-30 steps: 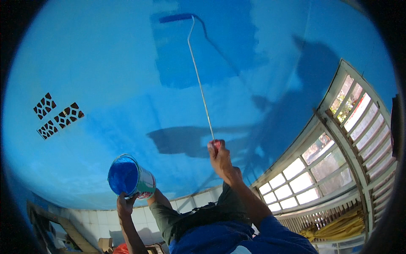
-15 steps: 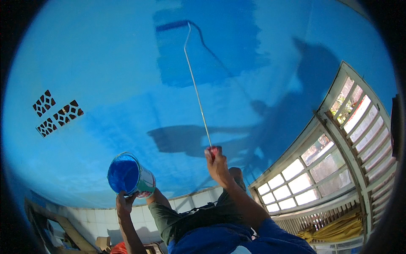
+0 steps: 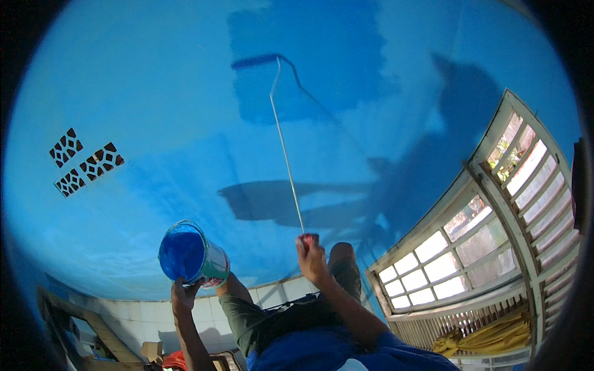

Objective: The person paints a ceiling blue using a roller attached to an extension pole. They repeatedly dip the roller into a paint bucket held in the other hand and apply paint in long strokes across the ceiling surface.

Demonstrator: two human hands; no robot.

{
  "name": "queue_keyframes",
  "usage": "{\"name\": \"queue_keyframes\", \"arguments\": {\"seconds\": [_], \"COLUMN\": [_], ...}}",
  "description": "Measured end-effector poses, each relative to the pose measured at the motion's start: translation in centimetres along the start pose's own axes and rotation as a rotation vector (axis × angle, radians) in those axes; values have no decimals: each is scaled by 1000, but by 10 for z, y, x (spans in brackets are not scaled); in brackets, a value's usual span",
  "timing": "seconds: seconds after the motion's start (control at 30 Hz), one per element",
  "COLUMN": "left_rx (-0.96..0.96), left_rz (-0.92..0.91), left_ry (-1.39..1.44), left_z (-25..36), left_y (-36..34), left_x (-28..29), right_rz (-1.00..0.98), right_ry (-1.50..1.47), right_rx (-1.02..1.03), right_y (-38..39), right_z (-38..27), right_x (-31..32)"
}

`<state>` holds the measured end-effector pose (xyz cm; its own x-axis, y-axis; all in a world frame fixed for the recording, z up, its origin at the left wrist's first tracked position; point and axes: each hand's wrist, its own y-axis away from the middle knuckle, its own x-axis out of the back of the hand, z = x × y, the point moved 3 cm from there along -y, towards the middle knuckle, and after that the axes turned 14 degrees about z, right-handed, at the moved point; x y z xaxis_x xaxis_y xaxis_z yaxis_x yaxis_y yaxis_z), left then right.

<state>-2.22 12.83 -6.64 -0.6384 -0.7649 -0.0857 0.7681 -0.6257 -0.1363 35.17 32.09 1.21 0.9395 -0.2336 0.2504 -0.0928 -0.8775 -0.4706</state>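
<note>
1. Firmly, by the look of it, the right hand has its fingers wrapped around the red handle. The left hand has its fingers clamped at the lower side of the bucket; their exact grip is partly hidden.

2. Just above the left fingers, the bucket tips its mouth up and leftward, showing blue paint inside.

3. From the right fingers, the thin metal rod runs up and slightly left, then bends near its top.

4. Well above the right fingers and left of them, the roller sleeve lies nearly crosswise to the rod, seemingly against the wall. The right hand governs it; the left is farther off.

5. The sleeve's outer end sits about at the left edge of the darker blue patch, whose lower edge runs between sleeve and right fingers.

6. Farther out, lighter wall stretches left of the sleeve toward the vent blocks, up and left of the left fingers; the window frame bounds the right fingers' right side.
</note>
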Motion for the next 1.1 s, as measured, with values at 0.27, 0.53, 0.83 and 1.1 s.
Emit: {"name": "queue_keyframes", "arguments": {"seconds": [0.27, 0.53, 0.83, 1.1], "left_rx": [-318, 270, -300, -58], "left_rz": [-29, 122, -58, 14], "left_ry": [-243, 320, -321, -68], "left_z": [49, 41, 73, 42], "left_y": [12, 8, 17, 14], "left_x": [-18, -30, -37, -29], "right_rz": [6, -81, 40, 144], "right_ry": [-40, 162, 123, 123], "right_rx": [-14, -68, -45, 131], "right_y": [-26, 72, 66, 2], "right_z": [-17, 33, 25, 37], "right_x": [-13, 25, 53, 55]}}
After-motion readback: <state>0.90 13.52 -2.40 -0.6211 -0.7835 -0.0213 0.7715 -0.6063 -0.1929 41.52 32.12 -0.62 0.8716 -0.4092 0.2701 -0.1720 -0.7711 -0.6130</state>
